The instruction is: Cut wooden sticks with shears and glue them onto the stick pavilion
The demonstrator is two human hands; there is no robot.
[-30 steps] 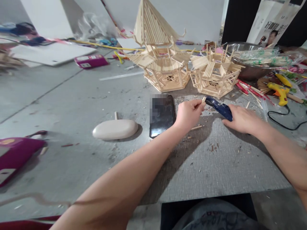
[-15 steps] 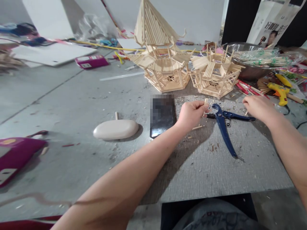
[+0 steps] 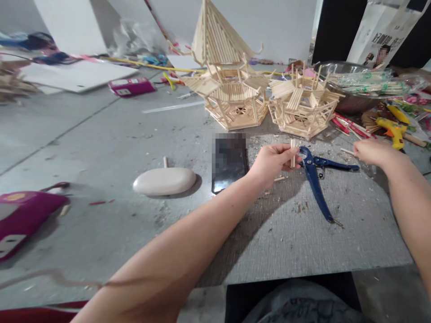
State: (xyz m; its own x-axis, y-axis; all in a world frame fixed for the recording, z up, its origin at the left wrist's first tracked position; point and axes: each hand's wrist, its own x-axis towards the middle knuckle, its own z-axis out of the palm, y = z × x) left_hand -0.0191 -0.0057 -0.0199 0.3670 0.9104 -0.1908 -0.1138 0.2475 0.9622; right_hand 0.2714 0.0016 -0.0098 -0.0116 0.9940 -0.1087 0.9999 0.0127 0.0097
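Short wooden sticks (image 3: 292,154) stand upright between the thumb and fingers of my left hand (image 3: 278,158), just left of the jaws of the blue cutting pliers (image 3: 314,179). These pliers lie on the table with their handles spread. To the right, my right hand (image 3: 373,151) pinches one end of a thin wooden stick (image 3: 348,152), which points left above the pliers' upper handle. Behind my hands stand a tall stick pavilion (image 3: 232,85) with a pointed roof and a lower stick model (image 3: 303,107) with bare posts on top.
A phone (image 3: 229,163) lies left of my left hand, with a pale oval case (image 3: 164,181) farther left. A yellow glue gun (image 3: 392,130) and a metal bowl (image 3: 350,105) of bagged sticks are at the right. One purple box (image 3: 27,220) sits at the left edge.
My right hand has moved right and now shows a stick sticking out to the left. The sticks in my left hand have turned more upright and face the camera. The pliers stay put.
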